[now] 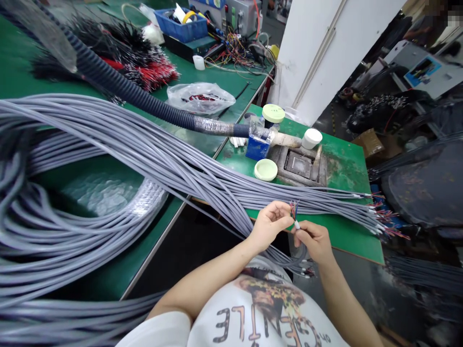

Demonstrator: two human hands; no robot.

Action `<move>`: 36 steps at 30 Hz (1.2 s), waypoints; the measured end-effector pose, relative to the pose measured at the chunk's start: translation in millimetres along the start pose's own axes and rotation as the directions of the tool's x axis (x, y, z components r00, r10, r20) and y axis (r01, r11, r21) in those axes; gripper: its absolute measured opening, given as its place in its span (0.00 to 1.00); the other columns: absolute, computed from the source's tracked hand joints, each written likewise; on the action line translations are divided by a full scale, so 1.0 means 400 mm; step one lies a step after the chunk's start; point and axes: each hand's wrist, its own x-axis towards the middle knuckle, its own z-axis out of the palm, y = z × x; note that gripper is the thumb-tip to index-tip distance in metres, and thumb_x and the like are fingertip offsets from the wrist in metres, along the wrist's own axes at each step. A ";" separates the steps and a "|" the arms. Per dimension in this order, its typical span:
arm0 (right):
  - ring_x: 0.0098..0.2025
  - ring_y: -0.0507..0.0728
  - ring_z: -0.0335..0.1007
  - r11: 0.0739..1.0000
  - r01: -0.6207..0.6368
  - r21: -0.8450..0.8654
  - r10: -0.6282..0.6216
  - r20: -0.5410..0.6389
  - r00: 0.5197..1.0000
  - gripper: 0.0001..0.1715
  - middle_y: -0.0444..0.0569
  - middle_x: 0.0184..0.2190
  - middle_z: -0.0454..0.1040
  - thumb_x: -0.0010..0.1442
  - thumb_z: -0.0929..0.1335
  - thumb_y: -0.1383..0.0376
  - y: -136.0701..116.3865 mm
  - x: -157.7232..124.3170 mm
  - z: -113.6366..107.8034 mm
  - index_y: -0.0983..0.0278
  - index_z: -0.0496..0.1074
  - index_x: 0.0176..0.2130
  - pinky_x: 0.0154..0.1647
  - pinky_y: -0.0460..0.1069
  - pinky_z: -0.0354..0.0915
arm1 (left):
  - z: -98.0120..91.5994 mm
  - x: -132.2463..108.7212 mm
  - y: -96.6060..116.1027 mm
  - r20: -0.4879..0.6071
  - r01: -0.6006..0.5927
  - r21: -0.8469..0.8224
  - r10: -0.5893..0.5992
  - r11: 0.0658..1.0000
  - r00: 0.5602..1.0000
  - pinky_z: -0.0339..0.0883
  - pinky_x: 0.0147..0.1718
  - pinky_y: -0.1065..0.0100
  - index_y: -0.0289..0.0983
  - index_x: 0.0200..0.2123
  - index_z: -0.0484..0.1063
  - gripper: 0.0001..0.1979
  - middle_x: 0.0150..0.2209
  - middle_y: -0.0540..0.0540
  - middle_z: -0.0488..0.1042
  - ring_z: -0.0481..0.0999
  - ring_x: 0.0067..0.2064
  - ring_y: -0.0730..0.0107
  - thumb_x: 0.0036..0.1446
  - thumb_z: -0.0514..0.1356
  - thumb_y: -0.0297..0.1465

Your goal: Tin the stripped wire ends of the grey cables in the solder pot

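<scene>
My left hand (269, 222) and my right hand (314, 239) meet in front of my chest, both closed on the stripped end of one grey cable (296, 222). Its thin coloured wires (293, 208) stick up between my fingertips. A thick bundle of grey cables (144, 149) runs from the left across the green bench to the right, where their ends (379, 219) fan out with coloured wires showing. More cable ends hang below my right hand.
A black corrugated hose (119, 86) crosses the bench to a metal fixture (300, 164). Near it stand a blue box (257, 146), a green lid (265, 169), a lidded jar (273, 114) and a white cup (311, 138). Black and red wire bundles (137, 62) lie at the back.
</scene>
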 end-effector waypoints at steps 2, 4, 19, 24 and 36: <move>0.19 0.49 0.63 1.000 -0.020 -0.013 0.019 -0.029 0.999 0.08 0.40 0.18 0.70 0.61 0.66 0.63 -0.005 -0.001 -0.001 0.62 0.74 0.32 0.24 0.45 0.59 | -0.004 -0.004 0.007 -0.053 -0.056 0.027 0.058 0.998 0.997 0.61 0.26 0.76 0.36 0.34 0.70 0.15 0.23 0.55 0.67 0.64 0.24 0.81 0.43 0.70 0.33; 0.20 0.49 0.63 0.999 -0.032 -0.035 0.030 -0.040 0.999 0.08 0.40 0.18 0.70 0.61 0.66 0.63 -0.010 -0.001 0.000 0.62 0.74 0.32 0.24 0.45 0.58 | -0.004 -0.011 0.018 -0.092 -0.145 0.102 0.155 0.984 0.984 0.59 0.26 0.76 0.36 0.30 0.70 0.12 0.23 0.55 0.66 0.63 0.24 0.81 0.45 0.69 0.32; 0.21 0.48 0.64 0.989 0.020 -0.145 -0.026 -0.044 0.999 0.08 0.39 0.19 0.70 0.61 0.66 0.63 -0.019 0.006 0.015 0.62 0.73 0.32 0.26 0.44 0.59 | 0.001 -0.025 0.030 -0.105 -0.286 0.496 0.384 0.820 0.917 0.60 0.26 0.73 0.36 0.32 0.79 0.06 0.23 0.50 0.69 0.65 0.25 0.76 0.53 0.64 0.33; 0.22 0.48 0.66 0.984 0.030 -0.176 -0.037 -0.037 0.999 0.08 0.40 0.19 0.70 0.61 0.66 0.63 -0.025 0.009 0.017 0.62 0.73 0.32 0.26 0.44 0.60 | -0.001 -0.026 0.031 -0.153 -0.233 0.465 0.337 0.854 0.929 0.59 0.24 0.74 0.36 0.32 0.78 0.08 0.22 0.52 0.68 0.62 0.23 0.78 0.53 0.64 0.34; 0.25 0.50 0.67 0.961 0.057 -0.270 -0.059 0.000 0.998 0.08 0.42 0.23 0.73 0.62 0.66 0.62 -0.029 0.017 0.013 0.62 0.72 0.32 0.30 0.45 0.60 | -0.002 -0.010 0.053 -0.232 -0.061 0.337 0.146 0.940 0.962 0.55 0.22 0.76 0.34 0.31 0.78 0.13 0.18 0.54 0.66 0.59 0.21 0.81 0.47 0.67 0.38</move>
